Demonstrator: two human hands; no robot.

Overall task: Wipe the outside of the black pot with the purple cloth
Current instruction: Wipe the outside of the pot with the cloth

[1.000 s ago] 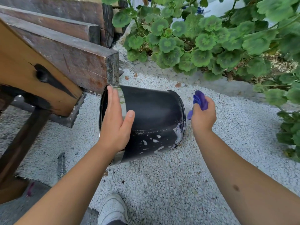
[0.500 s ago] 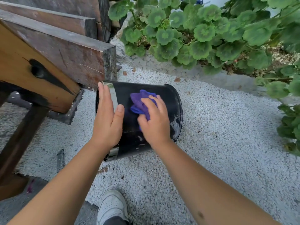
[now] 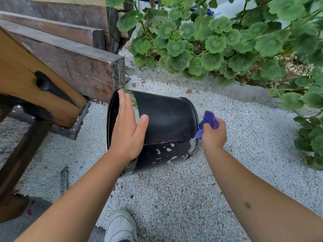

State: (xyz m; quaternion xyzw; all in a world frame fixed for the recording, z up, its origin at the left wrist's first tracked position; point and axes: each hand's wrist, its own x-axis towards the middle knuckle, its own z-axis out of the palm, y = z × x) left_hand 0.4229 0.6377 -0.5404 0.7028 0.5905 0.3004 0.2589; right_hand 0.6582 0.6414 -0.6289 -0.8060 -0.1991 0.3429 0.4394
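The black pot (image 3: pixel 167 119) lies on its side on white gravel, its open mouth facing left and its base to the right. White splashes mark its lower side near the base. My left hand (image 3: pixel 128 131) rests flat over the shiny rim, fingers straight and thumb on the pot's wall. My right hand (image 3: pixel 213 136) grips the bunched purple cloth (image 3: pixel 208 119) and holds it against the pot's base edge on the right.
Wooden beams (image 3: pixel 70 63) and a timber bench leg (image 3: pixel 40 84) stand close on the left of the pot. Leafy green plants (image 3: pixel 218 42) fill the bed behind and to the right. A white shoe (image 3: pixel 120 226) shows at the bottom on the gravel (image 3: pixel 174 198).
My right hand with the cloth has swept from the top of the pot's side to its base edge on the right. The left hand has stayed on the rim.
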